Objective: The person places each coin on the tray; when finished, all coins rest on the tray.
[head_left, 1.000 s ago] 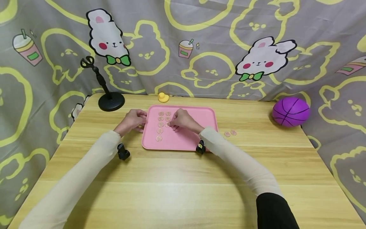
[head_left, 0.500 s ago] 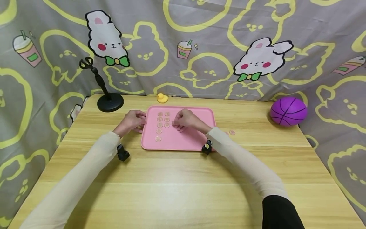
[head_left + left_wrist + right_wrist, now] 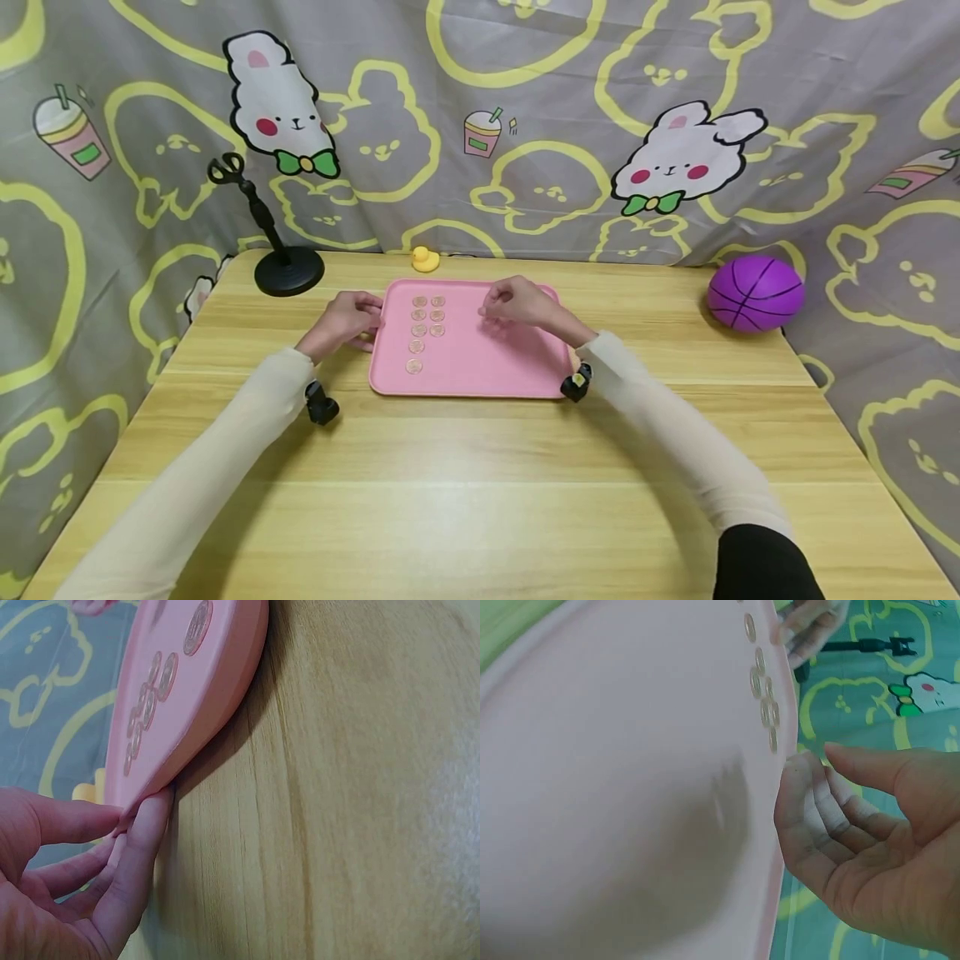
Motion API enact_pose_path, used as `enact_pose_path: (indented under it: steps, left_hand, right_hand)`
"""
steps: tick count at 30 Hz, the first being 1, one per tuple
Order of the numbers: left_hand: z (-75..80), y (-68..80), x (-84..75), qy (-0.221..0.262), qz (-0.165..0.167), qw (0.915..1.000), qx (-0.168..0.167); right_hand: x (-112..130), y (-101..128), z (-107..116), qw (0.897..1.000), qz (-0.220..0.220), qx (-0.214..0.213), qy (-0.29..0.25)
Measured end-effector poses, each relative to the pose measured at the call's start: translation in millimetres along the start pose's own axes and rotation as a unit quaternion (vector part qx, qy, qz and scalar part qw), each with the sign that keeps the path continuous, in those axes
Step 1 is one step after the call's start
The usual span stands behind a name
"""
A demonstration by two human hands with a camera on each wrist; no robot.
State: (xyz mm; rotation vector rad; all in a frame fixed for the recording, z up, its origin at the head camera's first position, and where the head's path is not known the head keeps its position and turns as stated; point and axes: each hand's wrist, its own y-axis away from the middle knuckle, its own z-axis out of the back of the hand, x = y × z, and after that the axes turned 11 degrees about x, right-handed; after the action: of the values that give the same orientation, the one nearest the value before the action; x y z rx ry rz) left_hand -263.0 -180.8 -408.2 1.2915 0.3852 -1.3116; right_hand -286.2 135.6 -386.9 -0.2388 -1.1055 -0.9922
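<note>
A shallow pink tray [image 3: 487,362] lies on the table, holding several round coins [image 3: 419,331] in two columns on its left part. At the tray's left rim, my left hand [image 3: 345,320] pinches the edge; the left wrist view shows the thumb on top and the fingers [image 3: 141,847] below. My right hand [image 3: 520,302] hovers over the tray's right half, apart from the coins. In the right wrist view its fingers [image 3: 791,806] are loosely bent, with a gap to the thumb and nothing between them.
Behind the tray sits a yellow rubber duck [image 3: 425,259]. A black stand [image 3: 288,272] with a round base is at the back left. The purple ball [image 3: 756,293] rests at the right edge of the table. A patterned curtain [image 3: 547,100] hangs behind.
My right hand has moved right and up from the coins, leaving the lowest coin of the second column uncovered. The left hand stays at the tray's rim.
</note>
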Motion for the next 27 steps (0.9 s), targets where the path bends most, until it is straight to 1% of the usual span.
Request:
enact_pose_path:
  steps: [6, 11, 17, 19, 22, 27]
  left_hand:
    - [-1.1, -1.5, 0.9, 0.005, -0.003, 1.0, 0.0]
    - [-2.4, -1.6, 0.5, 0.008, -0.007, 0.9999, 0.003]
    - [-0.9, 0.9, 0.6, 0.001, -0.008, 1.0, 0.0]
    - [-0.3, 1.0, 0.7, 0.002, -0.006, 1.0, -0.001]
    - [-0.1, 0.6, 0.3, 0.005, -0.002, 1.0, -0.001]
    - [0.3, 0.3, 0.9, 0.005, -0.001, 1.0, 0.003]
  right_hand:
    - [-16.7, 23.7, 21.8, 1.0, -0.001, -0.015, 0.007]
    - [-36.1, 46.3, 43.5, 0.999, 0.004, -0.04, 0.03]
    - [-47.0, 69.0, 65.4, 0.999, -0.01, -0.049, 0.007]
    - [-49.4, 73.9, 70.9, 0.999, -0.007, -0.048, 0.012]
    - [-55.0, 80.1, 77.7, 0.998, 0.004, -0.046, 0.032]
    - [-67.6, 90.4, 86.3, 0.995, 0.025, -0.035, 0.089]
